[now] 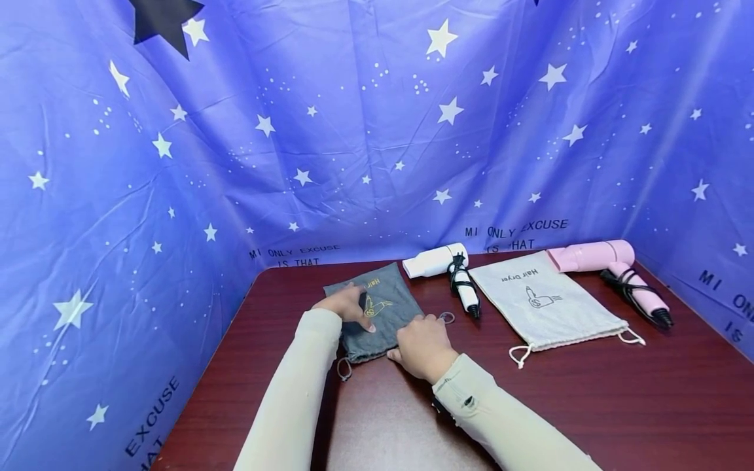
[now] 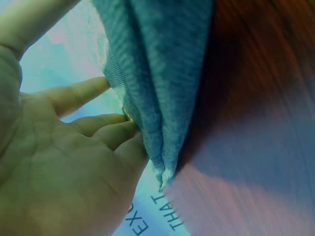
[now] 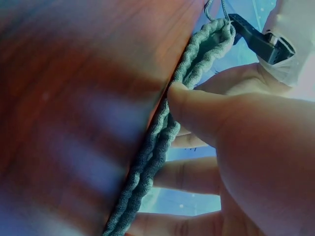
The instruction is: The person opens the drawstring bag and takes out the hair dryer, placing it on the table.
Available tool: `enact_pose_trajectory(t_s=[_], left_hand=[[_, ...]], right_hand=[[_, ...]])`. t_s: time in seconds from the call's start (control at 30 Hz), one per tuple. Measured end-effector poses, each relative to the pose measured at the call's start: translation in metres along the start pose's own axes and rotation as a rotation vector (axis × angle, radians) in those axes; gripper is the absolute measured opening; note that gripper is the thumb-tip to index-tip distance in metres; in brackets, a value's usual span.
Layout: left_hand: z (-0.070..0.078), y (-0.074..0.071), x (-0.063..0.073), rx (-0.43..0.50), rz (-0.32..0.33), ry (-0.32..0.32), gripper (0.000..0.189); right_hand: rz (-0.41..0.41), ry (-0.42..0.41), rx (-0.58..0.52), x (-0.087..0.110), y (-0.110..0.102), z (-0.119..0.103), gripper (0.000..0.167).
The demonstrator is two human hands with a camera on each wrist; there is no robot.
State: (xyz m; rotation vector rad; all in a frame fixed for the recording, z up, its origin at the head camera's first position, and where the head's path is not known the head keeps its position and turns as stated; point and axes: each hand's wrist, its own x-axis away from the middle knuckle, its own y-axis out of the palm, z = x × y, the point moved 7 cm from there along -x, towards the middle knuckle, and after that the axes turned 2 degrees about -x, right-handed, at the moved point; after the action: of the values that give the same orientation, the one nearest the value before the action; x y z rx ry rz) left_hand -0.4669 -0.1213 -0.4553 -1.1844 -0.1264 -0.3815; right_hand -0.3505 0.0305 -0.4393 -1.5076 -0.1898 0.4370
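A dark grey drawstring bag point(image 1: 390, 327) with a gold hair dryer print lies flat on the table, its gathered mouth toward me. My left hand point(image 1: 347, 305) rests on its left part, fingers and thumb spread over the cloth. In the left wrist view the straight fingers point(image 2: 83, 93) touch the bag's side. At the mouth's right part, my right hand point(image 1: 425, 348) pinches the edge. The right wrist view has the thumb point(image 3: 192, 105) over the ruffled hem point(image 3: 147, 162), which gapes slightly at its far end. Drawstring loops stick out at both corners.
Behind the grey bag's right side lies a white hair dryer point(image 1: 436, 260), black cord wound round its handle. Farther right is a white drawstring bag point(image 1: 565, 320), and a pink hair dryer point(image 1: 595, 256) lies at its upper right. A blue star-printed curtain point(image 1: 365, 144) encloses the red-brown table point(image 1: 265, 314).
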Motion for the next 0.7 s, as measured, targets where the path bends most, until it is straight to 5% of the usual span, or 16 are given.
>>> enact_pose_trajectory(t_s=[0.23, 0.7], left_hand=[[-0.0024, 0.0015, -0.0053, 0.002, 0.005, 0.002, 0.113], [-0.0101, -0.0046, -0.0029, -0.016, -0.083, -0.006, 0.112]], right_hand=[[-0.024, 0.003, 0.039, -0.0006, 0.0027, -0.0006, 0.064], [-0.029, -0.013, 0.032, -0.0016, 0.0050, -0.0079, 0.068]])
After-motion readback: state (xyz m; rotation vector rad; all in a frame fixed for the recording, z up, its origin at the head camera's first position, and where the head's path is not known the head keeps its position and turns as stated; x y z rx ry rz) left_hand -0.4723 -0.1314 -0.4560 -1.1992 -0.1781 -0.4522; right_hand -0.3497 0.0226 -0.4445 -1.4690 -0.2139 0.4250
